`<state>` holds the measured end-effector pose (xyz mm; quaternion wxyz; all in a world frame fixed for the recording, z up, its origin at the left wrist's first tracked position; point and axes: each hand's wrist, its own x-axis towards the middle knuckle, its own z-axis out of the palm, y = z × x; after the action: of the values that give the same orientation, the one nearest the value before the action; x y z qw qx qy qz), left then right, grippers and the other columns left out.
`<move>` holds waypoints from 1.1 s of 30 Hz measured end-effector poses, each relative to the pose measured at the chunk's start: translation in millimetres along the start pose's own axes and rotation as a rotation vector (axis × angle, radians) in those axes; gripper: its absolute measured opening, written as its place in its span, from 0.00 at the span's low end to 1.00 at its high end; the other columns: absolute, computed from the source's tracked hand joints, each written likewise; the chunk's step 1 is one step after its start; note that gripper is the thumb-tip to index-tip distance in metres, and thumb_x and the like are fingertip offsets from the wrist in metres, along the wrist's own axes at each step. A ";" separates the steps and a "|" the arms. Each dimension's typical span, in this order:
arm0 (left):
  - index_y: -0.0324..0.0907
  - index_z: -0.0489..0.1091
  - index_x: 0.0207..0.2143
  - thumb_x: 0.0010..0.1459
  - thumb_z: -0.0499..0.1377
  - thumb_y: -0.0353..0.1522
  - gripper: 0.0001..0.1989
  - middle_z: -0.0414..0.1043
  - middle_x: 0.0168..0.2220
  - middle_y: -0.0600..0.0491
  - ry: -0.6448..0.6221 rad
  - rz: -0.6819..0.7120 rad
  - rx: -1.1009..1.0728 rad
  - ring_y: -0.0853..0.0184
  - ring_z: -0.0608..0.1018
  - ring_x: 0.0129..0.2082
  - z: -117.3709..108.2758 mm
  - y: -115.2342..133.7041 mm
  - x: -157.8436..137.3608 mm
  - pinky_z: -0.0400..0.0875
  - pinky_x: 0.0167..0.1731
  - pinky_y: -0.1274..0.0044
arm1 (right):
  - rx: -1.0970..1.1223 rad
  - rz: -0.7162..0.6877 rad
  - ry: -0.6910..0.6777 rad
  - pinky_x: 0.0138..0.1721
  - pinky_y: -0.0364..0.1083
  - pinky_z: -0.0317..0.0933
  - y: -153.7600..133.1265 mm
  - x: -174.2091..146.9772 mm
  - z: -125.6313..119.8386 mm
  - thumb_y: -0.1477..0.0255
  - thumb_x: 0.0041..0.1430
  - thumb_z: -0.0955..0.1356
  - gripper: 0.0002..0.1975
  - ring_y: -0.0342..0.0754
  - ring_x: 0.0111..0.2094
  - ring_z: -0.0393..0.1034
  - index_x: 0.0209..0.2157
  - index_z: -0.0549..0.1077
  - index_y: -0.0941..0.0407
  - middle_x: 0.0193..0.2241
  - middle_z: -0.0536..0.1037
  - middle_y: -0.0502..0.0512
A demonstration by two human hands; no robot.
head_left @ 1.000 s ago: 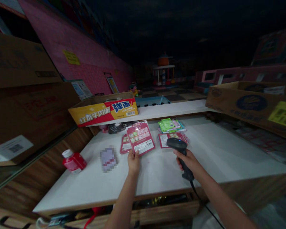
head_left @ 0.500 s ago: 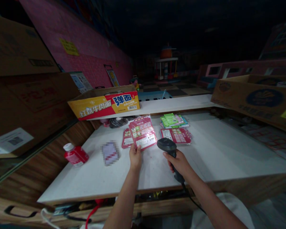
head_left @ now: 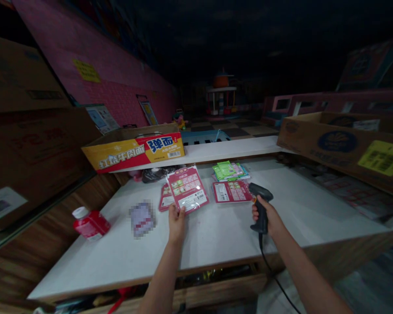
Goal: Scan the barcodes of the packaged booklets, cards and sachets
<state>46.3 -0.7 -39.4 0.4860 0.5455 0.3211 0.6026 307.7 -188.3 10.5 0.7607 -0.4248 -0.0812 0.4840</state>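
Note:
My left hand (head_left: 177, 222) pinches the lower edge of a red-and-white packet (head_left: 188, 187) in clear plastic, its printed back and barcode facing up. Partly under it lies another red packet (head_left: 165, 198). In my right hand (head_left: 267, 213) is a black barcode scanner (head_left: 261, 205), held upright by its handle, with its head toward the left and a cable hanging down. Just left of the scanner head rests a flat stack of red packets (head_left: 232, 192). Behind that stack sit several green and pastel packets (head_left: 229, 170).
A red bottle with a white cap (head_left: 91, 224) lies at the left of the white table (head_left: 212, 244), near a blurred-out item (head_left: 142, 219). A yellow-red carton (head_left: 137, 150) stands on the raised ledge (head_left: 232, 148). Brown cardboard boxes (head_left: 314, 135) flank both sides.
My right hand has moved the scanner to the right, away from the held packet, and turned it more upright. My left hand still holds the packet. The view has shifted slightly.

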 end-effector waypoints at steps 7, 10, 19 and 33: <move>0.41 0.70 0.42 0.46 0.67 0.43 0.23 0.76 0.44 0.48 -0.076 -0.048 -0.056 0.61 0.78 0.44 2.7 19.8 -0.4 0.72 0.46 0.70 | 0.464 0.112 -0.069 0.14 0.34 0.58 -21.4 19.0 -45.4 0.68 0.57 0.69 0.08 0.36 0.15 0.58 0.32 0.66 0.57 0.18 0.64 0.44; 0.40 0.71 0.41 0.43 0.70 0.41 0.24 0.78 0.39 0.49 -0.072 -0.100 -0.111 0.64 0.79 0.37 13.8 34.8 7.2 0.74 0.41 0.71 | 0.564 0.119 -0.127 0.14 0.33 0.59 -17.0 21.1 -53.9 0.71 0.55 0.71 0.09 0.35 0.16 0.59 0.32 0.65 0.56 0.19 0.64 0.43; 0.38 0.70 0.24 0.35 0.70 0.46 0.22 0.74 0.20 0.53 -0.017 -0.305 -0.071 0.66 0.75 0.20 102.6 30.4 55.8 0.71 0.24 0.74 | 0.475 0.074 -0.191 0.16 0.32 0.59 -17.3 23.8 -57.0 0.70 0.46 0.76 0.17 0.34 0.17 0.59 0.32 0.65 0.55 0.19 0.62 0.41; 0.43 0.76 0.45 0.56 0.59 0.40 0.17 0.72 0.46 0.43 -0.329 0.250 0.783 0.58 0.75 0.46 101.3 7.8 21.4 0.68 0.49 0.66 | 0.483 0.084 -0.187 0.16 0.33 0.59 -17.6 26.1 -57.2 0.69 0.47 0.75 0.15 0.35 0.17 0.59 0.32 0.66 0.55 0.19 0.62 0.41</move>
<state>144.1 2.4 -4.7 0.2106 0.8118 0.3752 0.3948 363.5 -202.8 -20.1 0.8085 -0.1873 -0.0152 0.5577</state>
